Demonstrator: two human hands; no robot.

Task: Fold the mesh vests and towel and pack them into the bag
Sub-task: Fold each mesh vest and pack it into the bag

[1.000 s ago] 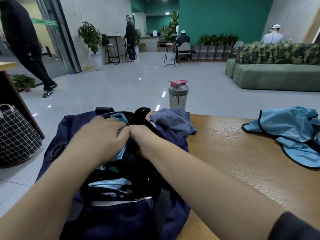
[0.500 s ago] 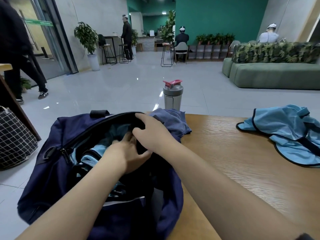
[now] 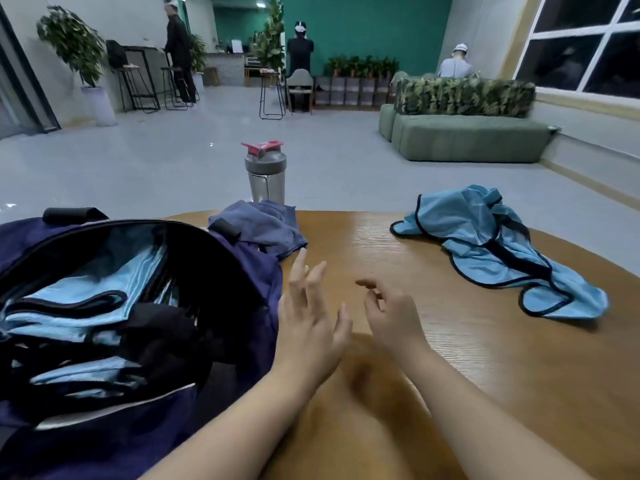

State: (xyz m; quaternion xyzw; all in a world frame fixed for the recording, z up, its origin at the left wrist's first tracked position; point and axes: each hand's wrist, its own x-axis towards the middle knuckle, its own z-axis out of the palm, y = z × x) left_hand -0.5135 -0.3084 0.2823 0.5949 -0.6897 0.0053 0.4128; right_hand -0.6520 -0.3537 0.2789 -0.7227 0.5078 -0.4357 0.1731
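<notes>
A navy bag [image 3: 242, 271] sits with its mouth wide open on the left end of the wooden tabletop [image 3: 450, 358]. Inside the bag lie folded light-blue mesh vests [image 3: 93, 292] with dark trim, stacked in layers among dark lining and straps. Just past the bag's far right corner, touching it, a grey-blue towel [image 3: 263, 225] lies crumpled on the tabletop. Beyond the towel, away from the bag, an upright grey shaker bottle [image 3: 266, 178] with a red flip lid stands at the far edge. Well to the right of the bag, across bare wood, one more light-blue mesh vest [image 3: 485, 251] lies unfolded and rumpled.

Both hands hover over the tabletop just right of the bag and hold nothing. The left hand [image 3: 308, 317] is nearest the bag, its fingers [image 3: 298, 271] straight and spread, pointing away from the person. The right hand [image 3: 394, 313] is just beside it on the side away from the bag, its fingers [image 3: 367, 284] loosely curled and empty. The two hands are close but apart.

Far beyond the bag, across a pale tiled floor, stand a green sofa [image 3: 467, 136], bar stools, potted plants and three people.
</notes>
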